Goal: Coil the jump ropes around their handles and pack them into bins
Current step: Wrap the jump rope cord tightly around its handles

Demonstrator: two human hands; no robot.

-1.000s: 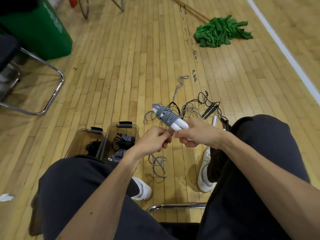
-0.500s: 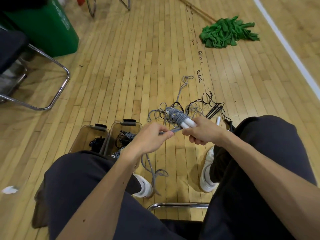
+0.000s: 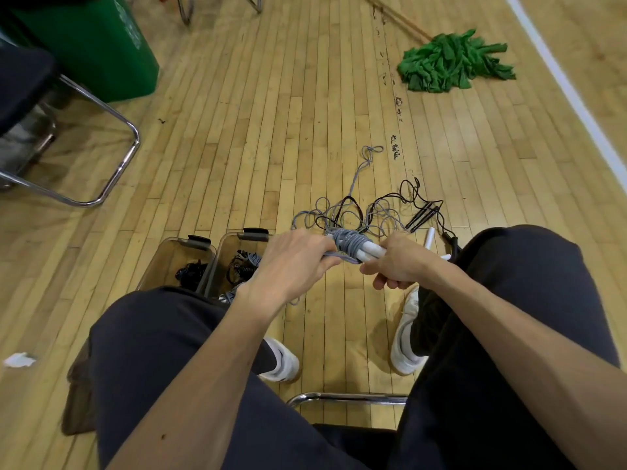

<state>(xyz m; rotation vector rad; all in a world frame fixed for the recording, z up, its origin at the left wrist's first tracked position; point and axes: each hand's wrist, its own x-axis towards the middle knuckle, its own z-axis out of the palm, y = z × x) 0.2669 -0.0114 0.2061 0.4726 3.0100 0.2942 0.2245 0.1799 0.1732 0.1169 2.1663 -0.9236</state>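
I sit on a chair over a wooden floor. My right hand (image 3: 398, 264) grips the white handles (image 3: 371, 250) of a grey jump rope, with grey cord (image 3: 347, 242) coiled around them. My left hand (image 3: 295, 261) pinches the loose grey cord just left of the coil. More grey rope (image 3: 339, 212) and a black rope (image 3: 412, 201) lie tangled on the floor beyond my hands. Two clear bins stand by my left knee: the left bin (image 3: 169, 256) holds a black coiled rope, the right bin (image 3: 230, 252) holds grey and black ropes.
A green mop (image 3: 448, 66) lies far right, beside a white floor line (image 3: 570, 93). A green container (image 3: 91, 45) and a chrome chair frame (image 3: 112, 171) stand at the left. A loose white handle (image 3: 430, 237) lies near my right knee. My white shoes (image 3: 405, 337) rest on the floor.
My left hand has drawn the loose cord up and in against the coil. Both hands have shifted slightly, and the slack hanging below them has shortened.
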